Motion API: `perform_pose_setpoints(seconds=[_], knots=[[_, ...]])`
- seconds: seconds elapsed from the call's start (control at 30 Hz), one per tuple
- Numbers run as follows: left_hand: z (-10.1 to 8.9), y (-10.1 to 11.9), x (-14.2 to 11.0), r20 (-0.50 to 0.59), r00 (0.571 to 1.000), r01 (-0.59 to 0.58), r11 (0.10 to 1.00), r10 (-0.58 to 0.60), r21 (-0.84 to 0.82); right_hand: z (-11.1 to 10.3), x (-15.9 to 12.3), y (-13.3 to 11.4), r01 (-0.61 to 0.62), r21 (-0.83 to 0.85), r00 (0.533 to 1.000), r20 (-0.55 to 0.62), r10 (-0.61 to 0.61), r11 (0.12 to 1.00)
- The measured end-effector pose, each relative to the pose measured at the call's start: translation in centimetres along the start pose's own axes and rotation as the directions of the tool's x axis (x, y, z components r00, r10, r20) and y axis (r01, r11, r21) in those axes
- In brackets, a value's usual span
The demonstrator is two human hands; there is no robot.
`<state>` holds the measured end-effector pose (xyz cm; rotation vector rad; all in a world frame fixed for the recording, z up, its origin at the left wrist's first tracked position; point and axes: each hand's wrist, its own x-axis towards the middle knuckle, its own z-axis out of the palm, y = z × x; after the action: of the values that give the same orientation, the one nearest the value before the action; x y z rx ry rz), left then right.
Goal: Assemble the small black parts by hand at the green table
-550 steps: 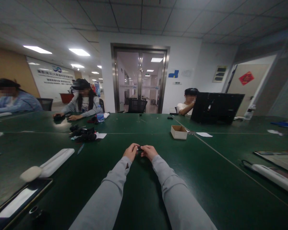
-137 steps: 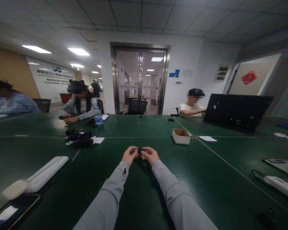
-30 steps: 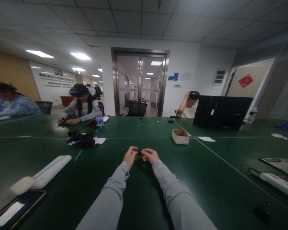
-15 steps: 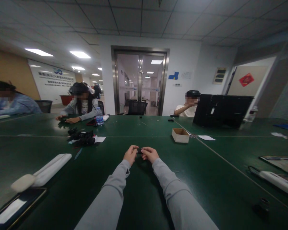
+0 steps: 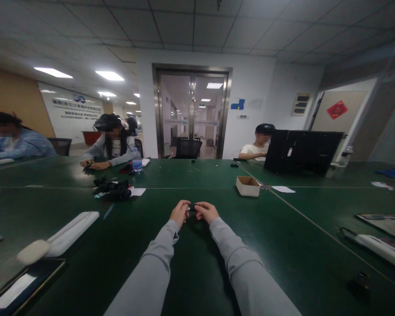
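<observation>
Both my hands meet over the middle of the green table point(image 5: 197, 254), fingers pinched toward each other. Between them is a small black piece point(image 5: 192, 208) with a pale or metallic bit at its left end; it is too small to name. My left hand point(image 5: 179, 213) is closed on that left end. My right hand point(image 5: 206, 211) pinches the right end between thumb and fingers. The fingers cover most of the piece.
An open cardboard box point(image 5: 248, 186) stands ahead to the right, a heap of black parts point(image 5: 113, 189) ahead to the left. Nearby are a blue pen-like tool point(image 5: 108, 211), a long white case point(image 5: 74, 232), a phone point(image 5: 23, 283), a monitor point(image 5: 303, 151) and a water bottle point(image 5: 137, 160). Co-workers sit across the table.
My hands stay almost in place, and a little more of the pale bit shows by the left fingers. The co-worker behind the monitor has lowered a hand from the face.
</observation>
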<state>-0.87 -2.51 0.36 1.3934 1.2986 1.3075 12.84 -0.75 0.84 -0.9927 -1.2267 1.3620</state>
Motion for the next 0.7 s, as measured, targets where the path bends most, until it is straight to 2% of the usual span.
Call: perform_pose_setpoints(seconds=[0.13, 0.3, 0.43, 0.57, 0.7], knots=[[0.09, -0.23, 0.03, -0.004, 0.998, -0.059, 0.997, 0.059, 0.041, 0.0, 0.03, 0.02, 0.0, -0.006, 1.0, 0.003, 0.0, 1.0], [0.07, -0.39, 0.05, 0.019, 0.999, -0.038, 0.999, 0.037, 0.026, 0.11, 0.08, 0.0, 0.005, -0.009, 1.0, -0.006, -0.005, 1.0], [0.01, -0.27, 0.05, 0.017, 0.994, -0.107, 0.992, 0.106, 0.065, 0.09, 0.04, 0.01, 0.004, -0.002, 1.0, 0.011, -0.004, 1.0], [-0.01, 0.01, -0.15, 0.036, 0.997, -0.066, 0.996, 0.064, 0.055, 0.02, -0.02, -0.01, 0.024, -0.003, 1.0, 0.019, -0.024, 1.0], [-0.03, 0.04, -0.2, 0.027, 0.994, -0.108, 0.99, 0.106, 0.086, 0.02, -0.01, -0.04, 0.024, -0.008, 0.999, 0.025, -0.024, 1.0]])
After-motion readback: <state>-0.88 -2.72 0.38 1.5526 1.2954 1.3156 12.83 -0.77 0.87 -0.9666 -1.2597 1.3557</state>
